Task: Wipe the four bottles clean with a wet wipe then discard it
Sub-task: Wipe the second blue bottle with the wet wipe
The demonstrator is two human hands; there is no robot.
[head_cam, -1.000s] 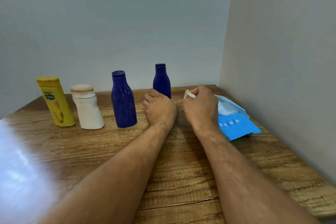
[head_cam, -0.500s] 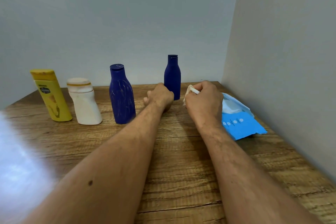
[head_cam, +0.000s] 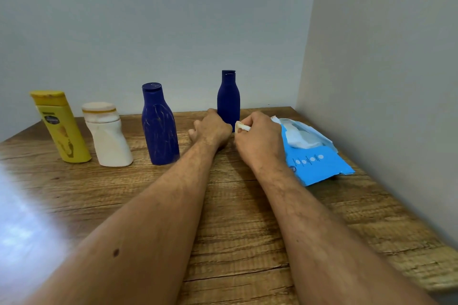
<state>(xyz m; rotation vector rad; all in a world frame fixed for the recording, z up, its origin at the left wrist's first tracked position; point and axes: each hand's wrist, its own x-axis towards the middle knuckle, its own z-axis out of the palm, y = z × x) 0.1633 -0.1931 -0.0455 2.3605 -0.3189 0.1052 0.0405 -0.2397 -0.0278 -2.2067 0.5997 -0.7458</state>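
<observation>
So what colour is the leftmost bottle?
Yellow bottle with a yellow cap, clearest in the head view.

A plain home corner: bare painted walls point(head_cam: 173, 20) meet around a wood-grain table point(head_cam: 247, 218) holding toiletry bottles point(head_cam: 159, 126).

Both forearms outstretched; left hand point(head_cam: 212, 129) fisted, right hand point(head_cam: 259, 140) pinching.

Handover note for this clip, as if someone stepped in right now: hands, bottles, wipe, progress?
Right hand pinches a wadded wet wipe. Left hand is a loose fist on the wooden table, holding nothing visible.
The yellow bottle, white bottle, large blue bottle and small blue bottle stand upright in a row; the open blue wipes pack lies at right.
Done: wipe taken.
Left: streaks show on the first three; the small one looks clean. Wipe, then discard; no bin in view.
</observation>
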